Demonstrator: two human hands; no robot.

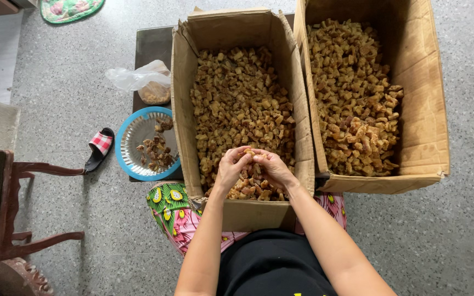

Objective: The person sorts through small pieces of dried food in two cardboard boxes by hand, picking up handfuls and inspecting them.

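Left hand (231,167) and right hand (272,167) meet fingertip to fingertip, pinched on one brown piece (252,156), seemingly being picked apart; keep it over the near cardboard box (182,109); scraps plate (126,156) left; second box (423,98) right.

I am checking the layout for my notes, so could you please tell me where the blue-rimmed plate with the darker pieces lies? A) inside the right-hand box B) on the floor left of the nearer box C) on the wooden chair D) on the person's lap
B: the blue-rimmed plate lies low beside the left wall of the nearer cardboard box, near a sandal.
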